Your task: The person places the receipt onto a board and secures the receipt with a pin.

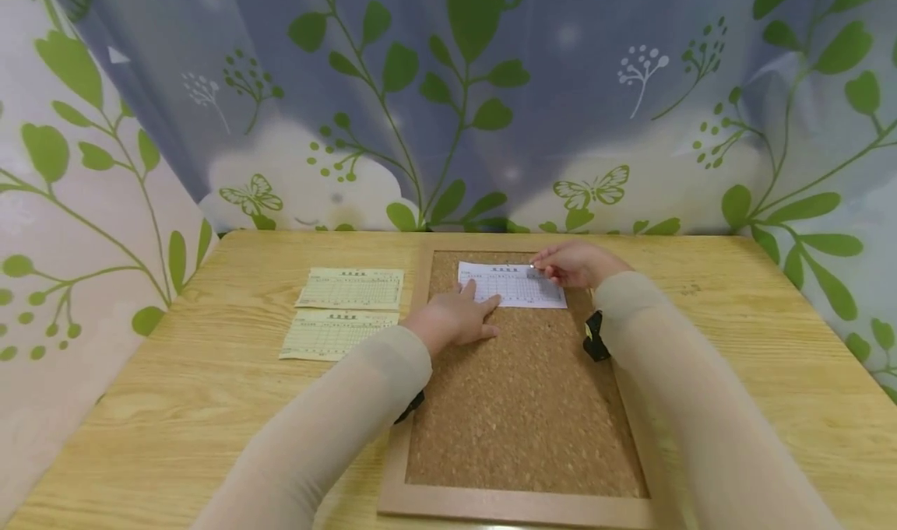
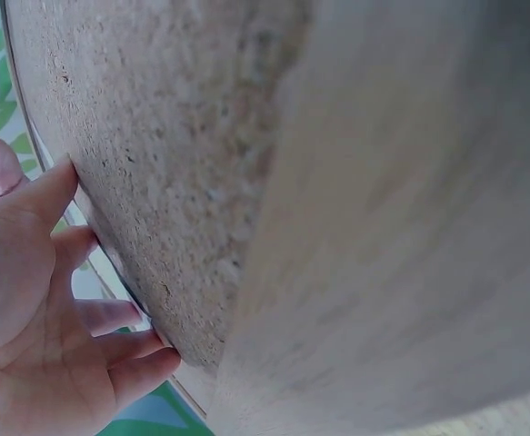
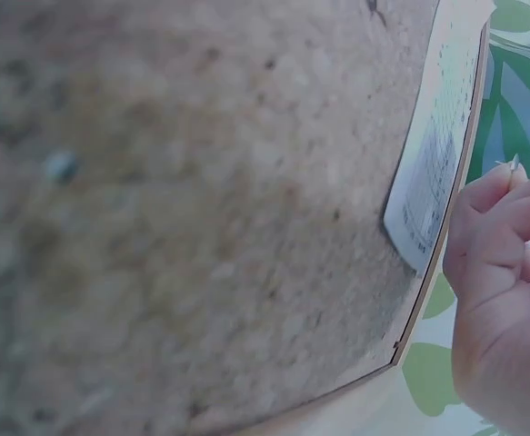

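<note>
A white printed form (image 1: 515,287) lies near the top of a wood-framed cork board (image 1: 525,405). My left hand (image 1: 455,316) rests with spread fingers at the form's left side and lower edge; in the left wrist view, fingertips (image 2: 166,359) touch the board's surface. Above the form's upper right part, my right hand (image 1: 578,265) pinches a small shiny thumbtack (image 3: 515,163) between thumb and forefinger. The right wrist view shows the form's near corner slightly raised from the cork, with the right hand's shadow on the paper.
Two yellowish printed forms, an upper one (image 1: 353,287) and a lower one (image 1: 325,337), lie left of the board on the wooden table (image 1: 210,374). A leaf-patterned curtain (image 1: 448,125) hangs along the table's back edge. Black straps are on both wrists.
</note>
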A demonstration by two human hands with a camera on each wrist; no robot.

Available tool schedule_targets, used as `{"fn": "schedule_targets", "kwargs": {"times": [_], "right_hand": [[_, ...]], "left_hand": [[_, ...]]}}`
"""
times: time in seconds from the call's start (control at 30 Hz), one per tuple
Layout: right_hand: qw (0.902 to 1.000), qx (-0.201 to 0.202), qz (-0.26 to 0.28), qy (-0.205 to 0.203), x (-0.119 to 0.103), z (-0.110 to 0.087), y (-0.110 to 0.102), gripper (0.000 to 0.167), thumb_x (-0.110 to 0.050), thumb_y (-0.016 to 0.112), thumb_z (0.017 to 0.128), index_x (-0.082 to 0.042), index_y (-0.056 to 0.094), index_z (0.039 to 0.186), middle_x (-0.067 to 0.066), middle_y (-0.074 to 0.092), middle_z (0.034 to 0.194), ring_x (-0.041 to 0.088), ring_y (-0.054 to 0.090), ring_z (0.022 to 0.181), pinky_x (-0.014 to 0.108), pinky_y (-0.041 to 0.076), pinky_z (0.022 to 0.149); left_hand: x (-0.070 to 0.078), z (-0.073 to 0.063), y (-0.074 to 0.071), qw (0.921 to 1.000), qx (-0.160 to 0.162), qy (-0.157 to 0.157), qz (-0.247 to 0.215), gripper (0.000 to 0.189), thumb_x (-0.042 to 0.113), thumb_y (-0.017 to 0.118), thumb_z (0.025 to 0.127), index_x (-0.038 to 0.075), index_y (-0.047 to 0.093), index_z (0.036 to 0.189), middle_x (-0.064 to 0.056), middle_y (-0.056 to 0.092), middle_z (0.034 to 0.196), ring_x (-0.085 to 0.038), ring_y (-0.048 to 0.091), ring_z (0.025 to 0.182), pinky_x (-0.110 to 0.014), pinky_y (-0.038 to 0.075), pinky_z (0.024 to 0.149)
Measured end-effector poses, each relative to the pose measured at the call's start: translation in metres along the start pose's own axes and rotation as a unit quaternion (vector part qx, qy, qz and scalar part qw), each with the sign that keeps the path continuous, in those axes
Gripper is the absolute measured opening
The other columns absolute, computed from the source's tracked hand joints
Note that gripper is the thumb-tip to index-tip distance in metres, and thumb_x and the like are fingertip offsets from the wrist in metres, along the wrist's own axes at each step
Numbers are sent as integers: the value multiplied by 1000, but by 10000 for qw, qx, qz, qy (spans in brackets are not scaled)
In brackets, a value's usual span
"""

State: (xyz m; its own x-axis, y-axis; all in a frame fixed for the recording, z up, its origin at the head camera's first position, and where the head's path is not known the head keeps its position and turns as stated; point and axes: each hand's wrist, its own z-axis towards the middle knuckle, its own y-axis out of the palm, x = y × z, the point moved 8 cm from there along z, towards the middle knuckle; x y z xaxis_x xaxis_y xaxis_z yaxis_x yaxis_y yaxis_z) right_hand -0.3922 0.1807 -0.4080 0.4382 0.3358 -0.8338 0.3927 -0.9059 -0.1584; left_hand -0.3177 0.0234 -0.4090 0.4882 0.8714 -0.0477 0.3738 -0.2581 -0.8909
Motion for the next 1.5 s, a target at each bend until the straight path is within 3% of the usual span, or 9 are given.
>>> {"fn": "schedule_targets", "kwargs": {"times": [0.67, 1.13, 1.5], "right_hand": [[9987, 377, -312, 158, -5, 18, 13, 25, -6, 47, 97, 5, 50, 120, -3, 51, 68, 1, 44, 53, 15, 39, 53], [9948, 610, -811, 72, -12, 31, 17, 22, -7, 48, 97, 4, 55, 115, -2, 48, 64, 5, 39, 51, 18, 36, 50], [9864, 783, -1446, 11, -21, 27, 22, 24, -7, 50, 96, 4, 58, 115, -3, 46, 57, 5, 38, 49, 19, 35, 51]], "left_hand": [[0, -2, 1, 10000, -45, -87, 18, 63, 56, 32, 95, 33, 14, 150, -14, 8, 155, -33, 16, 139, -48, 29, 105], [2, 0, 0, 10000, -10, -37, 40, 63, 56, 32, 95, 32, 14, 150, -16, 8, 154, -33, 17, 139, -49, 30, 104], [1, -1, -1, 10000, -13, -75, 11, 63, 56, 33, 95, 31, 15, 150, -16, 8, 154, -33, 16, 139, -48, 29, 105]]}}
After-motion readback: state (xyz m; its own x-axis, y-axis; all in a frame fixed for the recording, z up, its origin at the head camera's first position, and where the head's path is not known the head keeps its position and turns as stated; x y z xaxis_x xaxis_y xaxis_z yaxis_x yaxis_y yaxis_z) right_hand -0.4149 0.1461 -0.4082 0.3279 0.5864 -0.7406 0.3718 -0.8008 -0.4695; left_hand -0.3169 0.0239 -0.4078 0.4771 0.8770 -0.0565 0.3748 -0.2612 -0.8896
